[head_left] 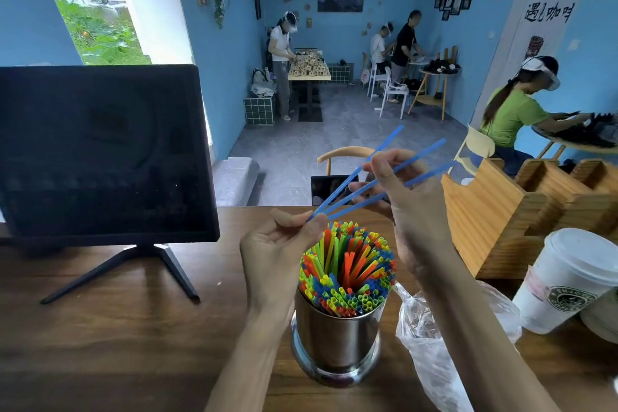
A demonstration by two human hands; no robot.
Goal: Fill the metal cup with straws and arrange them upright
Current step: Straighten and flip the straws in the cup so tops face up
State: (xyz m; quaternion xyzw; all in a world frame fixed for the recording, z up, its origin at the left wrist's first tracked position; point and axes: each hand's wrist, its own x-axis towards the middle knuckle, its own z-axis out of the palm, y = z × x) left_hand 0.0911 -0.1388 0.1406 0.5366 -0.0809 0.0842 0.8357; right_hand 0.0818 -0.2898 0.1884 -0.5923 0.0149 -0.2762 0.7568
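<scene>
White lidded paper cup (565,281), right edge of wooden table (133,328): round green logo w/ "ENJOY" on top, "COFFEE" below, partly cut off. Black handwritten Chinese characters (549,12) on white wall panel (535,53), incl. 咖啡; first ones unclear.

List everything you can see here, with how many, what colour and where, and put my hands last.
cup: one, shiny metal, on the table in front, packed with straws
straws: many, orange, yellow, green and blue, upright in the cup
blue straws: three, blue, held slanted above the cup
bag: one, clear plastic, right of the cup
paper cup: one, white with lid, far right
organiser: one, light wood, back right
monitor: one, black, screen dark, left on a stand
table: one, dark wood
chair: one, wood, beyond the table
people: four, at tables across the blue room
left hand: pinches the blue straws' lower ends
right hand: grips their middles
</scene>
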